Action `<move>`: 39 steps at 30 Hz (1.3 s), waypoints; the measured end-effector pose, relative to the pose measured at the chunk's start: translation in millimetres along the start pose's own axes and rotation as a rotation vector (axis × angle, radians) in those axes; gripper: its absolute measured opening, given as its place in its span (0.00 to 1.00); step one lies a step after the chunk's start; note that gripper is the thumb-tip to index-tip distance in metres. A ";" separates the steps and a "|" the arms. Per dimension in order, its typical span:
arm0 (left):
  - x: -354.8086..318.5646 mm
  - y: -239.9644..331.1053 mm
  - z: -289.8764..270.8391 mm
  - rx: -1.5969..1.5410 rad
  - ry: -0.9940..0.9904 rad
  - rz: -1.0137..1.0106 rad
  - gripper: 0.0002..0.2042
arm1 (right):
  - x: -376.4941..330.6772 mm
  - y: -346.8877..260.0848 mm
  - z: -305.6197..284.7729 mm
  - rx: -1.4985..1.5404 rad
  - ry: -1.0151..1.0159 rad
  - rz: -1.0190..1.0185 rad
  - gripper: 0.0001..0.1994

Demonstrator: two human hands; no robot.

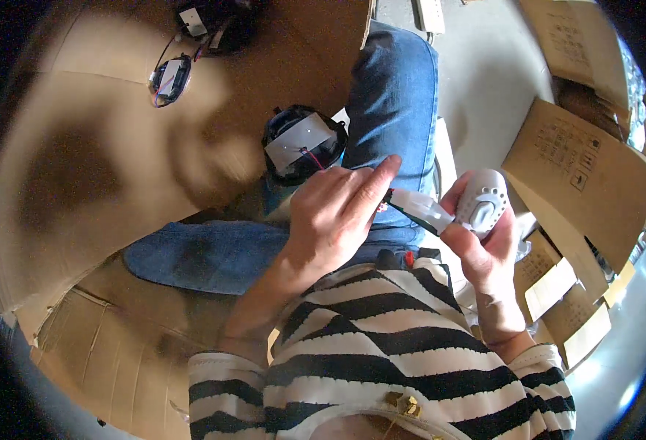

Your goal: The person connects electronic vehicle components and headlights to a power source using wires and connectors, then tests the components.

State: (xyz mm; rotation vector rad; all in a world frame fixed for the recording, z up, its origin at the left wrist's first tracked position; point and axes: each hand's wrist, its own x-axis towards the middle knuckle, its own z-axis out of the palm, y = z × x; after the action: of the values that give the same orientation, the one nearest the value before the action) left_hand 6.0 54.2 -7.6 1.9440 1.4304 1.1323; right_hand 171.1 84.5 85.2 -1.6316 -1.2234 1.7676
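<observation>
A white rounded device (pixel 490 192) with a smooth, glossy shell sits in the right hand (pixel 493 249) at right of center in the frame, thumb and fingers wrapped around its lower end and sides. A raised gray oval (pixel 482 214) marks the device's face, bordered by an arc of small dark dots. From its left side a translucent, whitish tapered piece (pixel 420 207) slants up toward the middle of the frame, edged below in dark green and dark at its tip.

The left hand (pixel 331 214), at the center of the frame, has its index finger stretched toward the upper right above that tip, the other fingers curled; the palm is turned from the camera, so whether the fingers grip anything cannot be told. Just above it lies a black rounded part (pixel 302 139) fronted by a pale rectangular plate (pixel 287 149), with a thin red wire (pixel 310 155) running down to the hand.

The person sits in blue jeans (pixel 396 95) and a black-and-cream striped top (pixel 381 345). A smaller black oval part (pixel 172 79) with a pale strip rests on brown cardboard (pixel 73 191) at upper left, near a dark object (pixel 231 29). Open cartons (pixel 579 183) crowd the right edge.
</observation>
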 end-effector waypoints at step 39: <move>-23.9 -220.2 -58.7 -1.218 0.932 -1.025 0.13 | 26.8 4.8 51.9 -0.433 -0.172 0.093 0.17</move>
State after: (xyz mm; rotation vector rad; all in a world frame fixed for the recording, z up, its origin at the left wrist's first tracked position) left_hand -165.4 102.3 -151.9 -0.2259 1.2310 1.7131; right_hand 117.5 87.7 61.8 -1.8188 -1.7331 1.8196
